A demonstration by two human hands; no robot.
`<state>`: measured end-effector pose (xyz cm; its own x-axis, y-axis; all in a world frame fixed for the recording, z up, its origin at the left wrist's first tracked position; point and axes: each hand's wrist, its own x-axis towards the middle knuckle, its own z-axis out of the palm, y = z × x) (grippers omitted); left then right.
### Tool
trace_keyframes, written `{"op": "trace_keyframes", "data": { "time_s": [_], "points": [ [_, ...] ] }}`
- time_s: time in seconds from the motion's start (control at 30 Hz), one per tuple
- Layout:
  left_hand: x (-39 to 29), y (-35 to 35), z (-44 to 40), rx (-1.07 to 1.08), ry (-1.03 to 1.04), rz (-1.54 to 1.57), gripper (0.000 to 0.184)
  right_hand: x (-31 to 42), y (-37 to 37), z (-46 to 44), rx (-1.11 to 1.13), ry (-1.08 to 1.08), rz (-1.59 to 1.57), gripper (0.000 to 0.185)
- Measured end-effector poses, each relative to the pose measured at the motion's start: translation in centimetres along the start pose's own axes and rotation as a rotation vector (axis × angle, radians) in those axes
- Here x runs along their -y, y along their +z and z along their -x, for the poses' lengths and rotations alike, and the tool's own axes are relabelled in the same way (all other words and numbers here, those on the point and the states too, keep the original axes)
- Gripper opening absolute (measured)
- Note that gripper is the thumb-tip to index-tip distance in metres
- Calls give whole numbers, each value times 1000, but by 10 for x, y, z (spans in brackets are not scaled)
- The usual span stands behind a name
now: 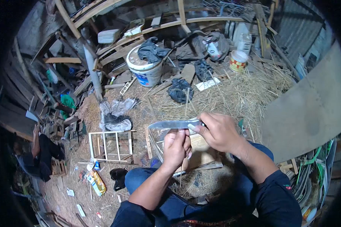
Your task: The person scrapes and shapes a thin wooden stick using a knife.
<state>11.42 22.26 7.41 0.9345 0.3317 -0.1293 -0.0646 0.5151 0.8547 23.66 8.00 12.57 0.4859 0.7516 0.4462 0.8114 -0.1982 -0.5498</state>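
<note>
A long knife [169, 124] lies level in front of me, its blade reaching to the left. My right hand [219, 132] is closed round its handle, the thumb near the base of the blade. Just below the blade, my left hand [176, 148] is closed with fingertips pinched close to the lower edge; what they hold is mostly hidden, perhaps a thin strip. Beneath both hands rests a pale wooden board [201, 149] between my knees.
A frame of thin slats [110, 146] lies left on the straw-strewn ground. Behind stand a white bucket [144, 72] and a smaller tub [238, 61]. A large flat sheet [307, 109] leans at right. Another person [41, 151] sits at far left with a blade.
</note>
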Motion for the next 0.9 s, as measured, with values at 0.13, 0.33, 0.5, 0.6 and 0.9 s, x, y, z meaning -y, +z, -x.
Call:
{"op": "trace_keyframes", "data": {
  "time_s": [0.13,0.33,0.5,0.6,0.9],
  "points": [
    [0,-3,-1,25,31,-89,32,-5,10,-5,32,-11,62,27],
    [-6,-5,-1,25,-26,-129,28,-20,16,-8,30,-108,60,27],
    [-4,-9,-1,54,-2,-114,23,-18,14,-11,83,-149,40,28],
    [-7,-10,0,71,-70,-37,23,-20,15,-10,72,-135,52,28],
    [-17,-11,0,173,-162,166,28,-26,16,-6,83,-101,102,26]
  ]
}}
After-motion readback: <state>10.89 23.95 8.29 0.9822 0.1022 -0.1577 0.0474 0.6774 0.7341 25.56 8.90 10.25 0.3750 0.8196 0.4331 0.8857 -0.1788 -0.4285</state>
